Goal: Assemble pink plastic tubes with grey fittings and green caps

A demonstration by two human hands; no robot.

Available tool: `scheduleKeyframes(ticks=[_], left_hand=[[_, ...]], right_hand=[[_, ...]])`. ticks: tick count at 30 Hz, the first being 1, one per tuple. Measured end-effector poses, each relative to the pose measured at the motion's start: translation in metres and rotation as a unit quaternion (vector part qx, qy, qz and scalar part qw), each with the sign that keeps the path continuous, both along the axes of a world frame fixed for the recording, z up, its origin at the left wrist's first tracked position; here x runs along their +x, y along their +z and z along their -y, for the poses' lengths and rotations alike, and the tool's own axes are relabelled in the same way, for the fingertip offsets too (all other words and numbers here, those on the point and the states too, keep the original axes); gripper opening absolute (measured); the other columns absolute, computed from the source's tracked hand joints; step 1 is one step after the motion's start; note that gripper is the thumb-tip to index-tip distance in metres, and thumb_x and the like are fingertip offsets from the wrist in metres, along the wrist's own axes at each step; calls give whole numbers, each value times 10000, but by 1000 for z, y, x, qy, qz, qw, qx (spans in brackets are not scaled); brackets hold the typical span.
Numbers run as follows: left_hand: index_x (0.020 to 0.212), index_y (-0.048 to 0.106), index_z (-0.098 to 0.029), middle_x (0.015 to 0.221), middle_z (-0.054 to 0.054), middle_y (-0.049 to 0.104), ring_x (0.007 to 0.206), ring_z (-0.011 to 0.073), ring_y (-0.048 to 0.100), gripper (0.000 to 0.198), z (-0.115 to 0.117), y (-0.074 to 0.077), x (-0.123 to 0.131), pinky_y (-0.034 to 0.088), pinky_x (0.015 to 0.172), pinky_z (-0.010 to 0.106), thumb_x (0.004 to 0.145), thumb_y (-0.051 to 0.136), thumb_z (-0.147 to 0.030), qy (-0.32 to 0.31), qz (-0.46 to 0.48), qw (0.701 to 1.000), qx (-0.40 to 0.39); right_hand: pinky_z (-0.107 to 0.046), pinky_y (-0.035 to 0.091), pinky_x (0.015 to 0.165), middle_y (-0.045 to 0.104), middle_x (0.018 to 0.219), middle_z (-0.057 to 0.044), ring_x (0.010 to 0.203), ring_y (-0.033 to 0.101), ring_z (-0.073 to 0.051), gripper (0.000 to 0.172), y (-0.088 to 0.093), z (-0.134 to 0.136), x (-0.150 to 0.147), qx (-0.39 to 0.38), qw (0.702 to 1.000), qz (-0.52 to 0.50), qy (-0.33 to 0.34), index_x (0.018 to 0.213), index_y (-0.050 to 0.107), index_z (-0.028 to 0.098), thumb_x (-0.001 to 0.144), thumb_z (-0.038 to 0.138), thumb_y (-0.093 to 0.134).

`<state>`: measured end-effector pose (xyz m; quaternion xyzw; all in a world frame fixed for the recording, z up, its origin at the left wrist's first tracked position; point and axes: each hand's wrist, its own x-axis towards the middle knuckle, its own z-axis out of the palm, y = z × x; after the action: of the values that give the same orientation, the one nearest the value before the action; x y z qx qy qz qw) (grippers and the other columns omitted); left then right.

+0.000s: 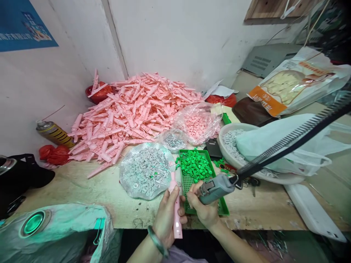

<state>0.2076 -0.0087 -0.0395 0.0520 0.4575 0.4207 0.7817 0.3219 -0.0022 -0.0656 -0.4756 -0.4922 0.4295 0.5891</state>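
Pink tube (177, 215) and grey tool (216, 189) near the desk's (90, 197) front edge
Slim and glossy, the tube points its narrow tip toward the desk's back, wide end past the front edge; the thick tool slants above the green tray's (189, 182) right rim.

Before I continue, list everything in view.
Bench: one, tan, middle
Tray: one, green, centre
Green parts: many, green, in tray
Held piece: one, pink, front
Handheld tool: one, grey, over tray
Pale parts: many, grey, left of tray
Metal-bits bag: one, clear, behind tray
Pink-bits bag: one, clear, behind tray
Long pieces: many, pink, piled behind
Basin: one, cream, right
Spray can: one, yellow-black, left
Printed bag: one, white-orange, right
Poster: one, blue, upper left
Other clutter: uncounted, mixed colours, edges
Bracelet: one, greenish, left wrist
Left grip: one, bare, around piece
Right grip: one, bare, around tool
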Motion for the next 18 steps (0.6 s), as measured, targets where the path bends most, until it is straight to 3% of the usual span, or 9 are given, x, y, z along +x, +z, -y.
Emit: scheduleKeyframes(ticks=[6, 10, 14, 18], left_hand=[[943, 532, -167, 653, -70, 445, 407, 1, 324, 559, 2, -2, 0, 239, 349, 111, 713, 675, -656, -2, -21, 1000, 16], [944, 540, -169, 659, -59, 463, 420, 25, 341, 632, 5, -3, 5, 248, 373, 156, 694, 606, -746, -3, -46, 999, 20], [898, 531, -195, 656, -52, 460, 439, 58, 342, 646, 9, -1, 13, 256, 408, 206, 682, 535, -804, -16, -75, 996, 35], [739, 474, -217, 599, -48, 420, 483, 105, 367, 590, 10, 6, 16, 301, 466, 261, 697, 511, -805, -29, -121, 989, 81]], right_hand=[[-234, 365, 382, 467, 509, 61, 393, 431, -99, 279, 13, -1, 0, 19, 999, -41, 8, 664, 462, 223, 813, 364, 651], [-193, 329, 382, 428, 504, 84, 396, 403, -89, 225, 46, 1, 1, 87, 983, -159, 37, 722, 482, 236, 883, 311, 620], [-187, 339, 417, 415, 519, 82, 428, 397, -91, 179, 78, 11, -4, 129, 970, -183, 94, 803, 520, 254, 917, 370, 596], [-211, 384, 457, 436, 551, 68, 475, 436, -107, 173, 81, 16, -12, 139, 972, -154, 113, 836, 514, 265, 911, 392, 604]])
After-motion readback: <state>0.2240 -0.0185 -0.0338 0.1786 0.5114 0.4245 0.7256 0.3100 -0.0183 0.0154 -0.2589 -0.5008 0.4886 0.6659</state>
